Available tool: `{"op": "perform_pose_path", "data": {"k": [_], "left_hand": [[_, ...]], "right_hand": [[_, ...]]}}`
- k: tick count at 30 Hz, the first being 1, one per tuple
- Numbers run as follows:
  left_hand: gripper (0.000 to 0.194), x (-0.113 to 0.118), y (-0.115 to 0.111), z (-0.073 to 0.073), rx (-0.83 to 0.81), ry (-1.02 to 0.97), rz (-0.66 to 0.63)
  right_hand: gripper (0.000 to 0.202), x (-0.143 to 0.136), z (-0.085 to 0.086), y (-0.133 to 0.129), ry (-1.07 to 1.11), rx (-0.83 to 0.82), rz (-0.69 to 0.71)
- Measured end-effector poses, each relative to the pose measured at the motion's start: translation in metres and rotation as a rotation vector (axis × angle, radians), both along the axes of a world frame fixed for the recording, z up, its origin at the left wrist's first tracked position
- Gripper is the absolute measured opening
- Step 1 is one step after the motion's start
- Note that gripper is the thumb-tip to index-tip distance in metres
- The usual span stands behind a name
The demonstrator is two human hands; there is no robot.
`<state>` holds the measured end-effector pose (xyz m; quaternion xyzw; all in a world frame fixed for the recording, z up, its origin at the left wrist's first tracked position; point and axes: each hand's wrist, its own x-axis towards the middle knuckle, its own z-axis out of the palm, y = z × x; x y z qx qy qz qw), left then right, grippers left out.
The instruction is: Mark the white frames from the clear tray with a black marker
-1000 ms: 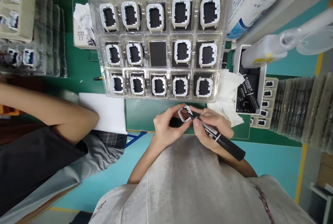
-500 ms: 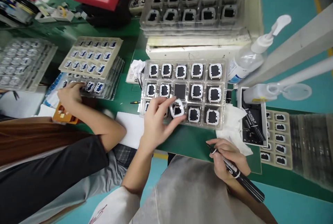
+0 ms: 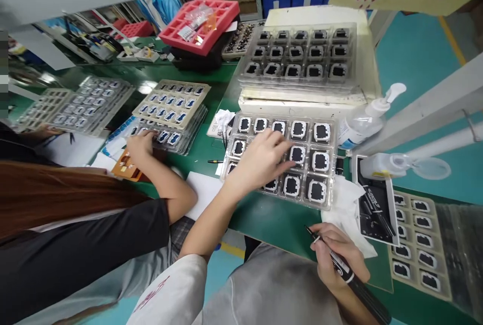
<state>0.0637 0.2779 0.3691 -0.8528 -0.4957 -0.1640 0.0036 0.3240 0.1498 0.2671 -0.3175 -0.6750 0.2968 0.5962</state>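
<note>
A clear blister tray on the green bench holds several white square frames on black inserts. My left hand lies palm down over the middle of this tray, fingers reaching toward the centre cells. Whether it holds a frame is hidden under the hand. My right hand rests at the bench's front edge, gripping a black marker with its tip pointing up and left, apart from the tray.
A co-worker's hand touches stacked trays on the left. A pump bottle, a white tissue and a box of markers lie right of the tray. Another filled tray sits behind on a white box; a red tray is farther back.
My left hand carried the white frame from beside the marker tip up to the tray and now covers its middle. My right hand with the marker stayed low. The view tilted upward.
</note>
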Motion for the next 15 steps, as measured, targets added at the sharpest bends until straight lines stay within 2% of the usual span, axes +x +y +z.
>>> {"op": "perform_pose_path", "data": {"k": [2, 5, 9, 13, 15], "left_hand": [[0.033, 0.011, 0.01, 0.004, -0.038, 0.067, -0.075], [0.031, 0.022, 0.023, 0.012, -0.075, 0.184, -0.11], [0.034, 0.029, 0.032, 0.018, -0.096, 0.275, -0.115], [0.035, 0.025, 0.04, 0.017, -0.106, 0.261, -0.145], [0.034, 0.019, 0.037, 0.018, -0.136, 0.161, -0.175]], "right_hand": [[0.024, 0.001, 0.0, 0.001, -0.012, 0.003, -0.006], [0.015, 0.007, -0.006, 0.0, -0.089, -0.067, -0.023], [0.023, 0.012, -0.017, -0.002, -0.152, -0.134, -0.062], [0.029, 0.01, -0.023, 0.0, -0.137, -0.123, -0.064], [0.029, 0.009, -0.022, 0.0, -0.112, -0.105, -0.078]]}}
